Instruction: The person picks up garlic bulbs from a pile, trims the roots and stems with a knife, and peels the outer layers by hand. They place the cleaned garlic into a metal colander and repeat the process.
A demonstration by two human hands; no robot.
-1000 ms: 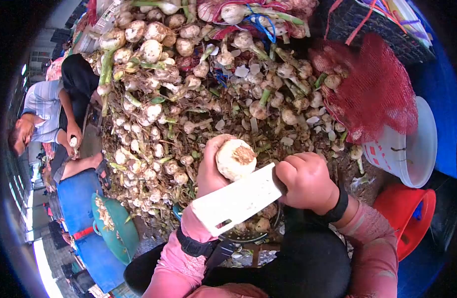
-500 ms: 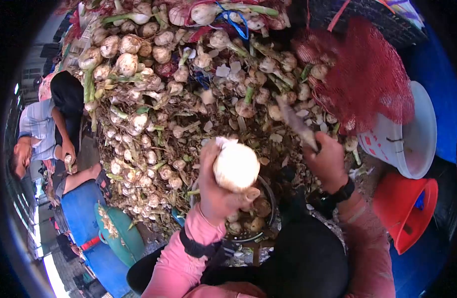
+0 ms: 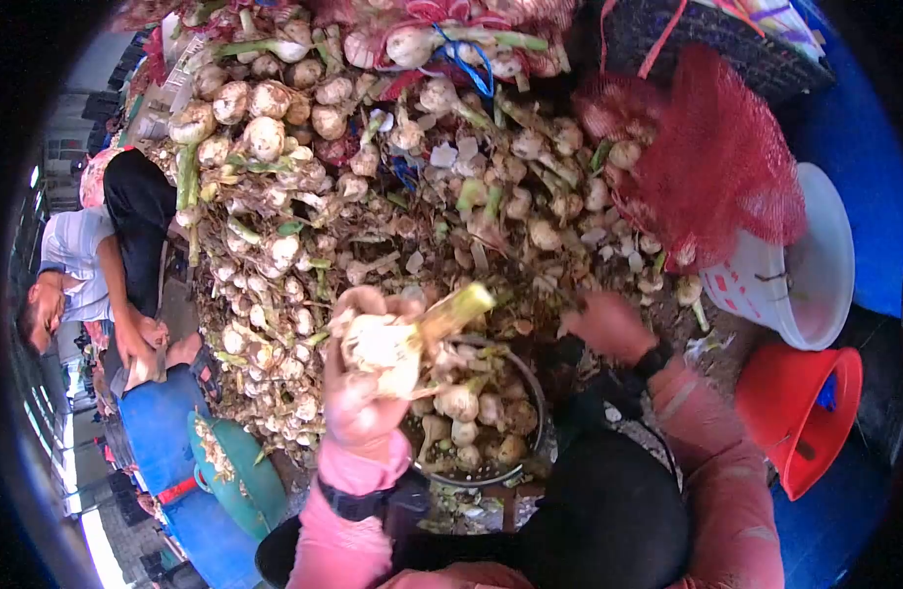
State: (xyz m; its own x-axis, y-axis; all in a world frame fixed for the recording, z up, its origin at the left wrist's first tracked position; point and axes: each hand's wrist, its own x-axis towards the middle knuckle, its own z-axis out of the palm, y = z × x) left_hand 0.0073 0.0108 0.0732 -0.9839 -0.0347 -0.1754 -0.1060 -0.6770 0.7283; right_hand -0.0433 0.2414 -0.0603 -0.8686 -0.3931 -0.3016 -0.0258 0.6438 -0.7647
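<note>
Pale round bulb point(image 3: 381, 346): raised just left of the frame's centre, tilted with its stem to the right; a smooth or loose skin could make it slip.
Thick yellow-green stem point(image 3: 461, 309): juts toward the upper right, free of both hands; a knock on it could twist the bulb loose.
Left hand point(image 3: 356, 407): clamped round the bulb from the left and below; if the fingers slacken, the bulb could fall.
Right hand point(image 3: 618, 329): right of centre, well apart from the left; blur hides whether it grips anything. Anything sharp there could cut the bare left fingers if they meet.
Round dark-rimmed basket point(image 3: 491, 481): lower centre, holding pale bulbs; a dropped bulb could bounce off its rim.
Brown-and-white heap of stemmed bulbs and dry husks point(image 3: 265, 245): upper left to centre; its loose bulbs could roll if brushed.
Red mesh sack point(image 3: 716, 167): upper right, by a white plastic bucket point(image 3: 824, 255); its netting could snag a stem.
Red plastic bucket point(image 3: 766, 393): right side, near the right sleeve; a swinging elbow could knock it.
</note>
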